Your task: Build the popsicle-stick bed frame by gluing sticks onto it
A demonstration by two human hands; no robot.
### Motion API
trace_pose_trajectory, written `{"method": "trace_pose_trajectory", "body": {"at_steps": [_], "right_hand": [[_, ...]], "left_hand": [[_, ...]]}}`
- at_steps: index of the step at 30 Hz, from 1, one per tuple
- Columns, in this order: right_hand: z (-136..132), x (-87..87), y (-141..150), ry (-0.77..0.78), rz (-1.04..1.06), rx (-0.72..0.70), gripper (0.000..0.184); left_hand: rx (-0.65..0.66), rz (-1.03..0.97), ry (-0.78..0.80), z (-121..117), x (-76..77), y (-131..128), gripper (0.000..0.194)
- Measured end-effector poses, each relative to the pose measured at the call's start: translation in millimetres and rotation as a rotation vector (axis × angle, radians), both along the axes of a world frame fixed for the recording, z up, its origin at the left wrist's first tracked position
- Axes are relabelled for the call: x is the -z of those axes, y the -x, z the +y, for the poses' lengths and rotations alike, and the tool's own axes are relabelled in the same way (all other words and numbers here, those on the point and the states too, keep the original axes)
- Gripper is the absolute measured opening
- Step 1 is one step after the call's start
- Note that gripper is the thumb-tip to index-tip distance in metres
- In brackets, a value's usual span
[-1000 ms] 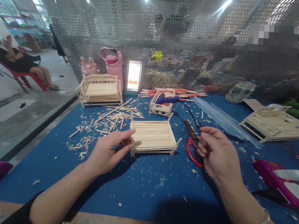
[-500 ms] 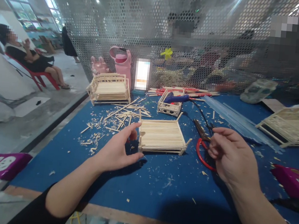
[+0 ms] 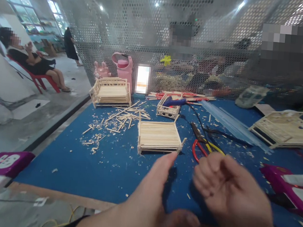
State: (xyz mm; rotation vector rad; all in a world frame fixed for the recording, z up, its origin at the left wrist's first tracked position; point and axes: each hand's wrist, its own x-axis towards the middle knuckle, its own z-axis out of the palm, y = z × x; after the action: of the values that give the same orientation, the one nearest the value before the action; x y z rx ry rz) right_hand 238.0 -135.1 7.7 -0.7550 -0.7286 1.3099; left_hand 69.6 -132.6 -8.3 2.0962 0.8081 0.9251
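A small frame of thin wooden sticks (image 3: pixel 159 136) lies on the blue table (image 3: pixel 104 169), and neither hand touches it. My left hand (image 3: pixel 154 202) is low in front of it, fingers stretched flat and together, thumb out, holding nothing. Beside it my right hand (image 3: pixel 229 194) is blurred, its fingers curled loosely inward toward the palm; I see nothing in it. Red-handled cutters (image 3: pixel 198 143) lie just right of the frame, above my right hand.
Loose sticks and chips (image 3: pixel 113 124) litter the left. Finished stick pieces stand at the back left (image 3: pixel 111 93) and far right (image 3: pixel 282 129). A blue glue gun (image 3: pixel 174 102) rests on a small stick crate. Clear glue sticks (image 3: pixel 230 124), pink bottle (image 3: pixel 124 68), purple packs (image 3: pixel 288 189) lie around.
My left hand let go of the stick frame and drew back toward me. My right hand also pulled back from the cutters, and both hands now sit close together near the table's front.
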Motion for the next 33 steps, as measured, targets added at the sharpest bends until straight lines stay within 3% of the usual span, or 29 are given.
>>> {"method": "trace_pose_trajectory", "body": {"at_steps": [2,6,8,10,13,15,18,21,23,25,27,30,33], "right_hand": [[-16,11.7,19,0.013,0.032,-0.112,0.038],[-32,37.0,29,-0.007,-0.084,-0.147,0.035],[-32,40.8,17,-0.031,-0.289,-0.153,0.035],[-28,36.7,-1,-0.029,-0.566,0.042,0.03],[-14,23.4,-30,-0.031,-0.89,0.483,0.023],[0,16.8,-44,-0.019,-1.005,0.503,0.025],[22,18.4,-53,-0.046,-1.204,0.373,0.019],[33,29.6,-51,-0.102,-1.337,0.295,0.037],[34,35.1,-47,-0.071,-1.362,0.18,0.035],[33,35.4,-45,-0.023,-1.358,0.073,0.026],[32,30.5,-44,-0.012,-1.347,0.072,0.022],[34,19.2,-44,-0.042,-1.326,0.153,0.019],[35,11.5,-45,-0.051,-1.324,0.203,0.018]], "left_hand": [[0.044,0.14,0.111,-3,4.6,-16,0.089],[-0.025,0.542,0.213,4,4.2,-25,0.031],[-0.048,0.673,0.147,9,2.1,-19,0.019],[-0.068,0.725,0.092,13,0.3,-7,0.023],[-0.16,0.754,0.028,20,-2.8,12,0.028],[-0.143,0.767,-0.041,22,-5.2,20,0.029],[-0.087,0.716,-0.14,19,-8.5,22,0.042],[-0.139,0.553,-0.172,17,-9.4,20,0.025],[-0.306,0.41,-0.204,21,-9.0,22,0.012],[-0.528,0.276,-0.233,30,-9.3,28,0.018],[-0.652,0.179,-0.23,44,-11.5,35,0.016],[-0.602,0.135,-0.213,64,-17.1,42,0.028],[-0.515,0.165,-0.255,77,-20.9,45,0.022]]}}
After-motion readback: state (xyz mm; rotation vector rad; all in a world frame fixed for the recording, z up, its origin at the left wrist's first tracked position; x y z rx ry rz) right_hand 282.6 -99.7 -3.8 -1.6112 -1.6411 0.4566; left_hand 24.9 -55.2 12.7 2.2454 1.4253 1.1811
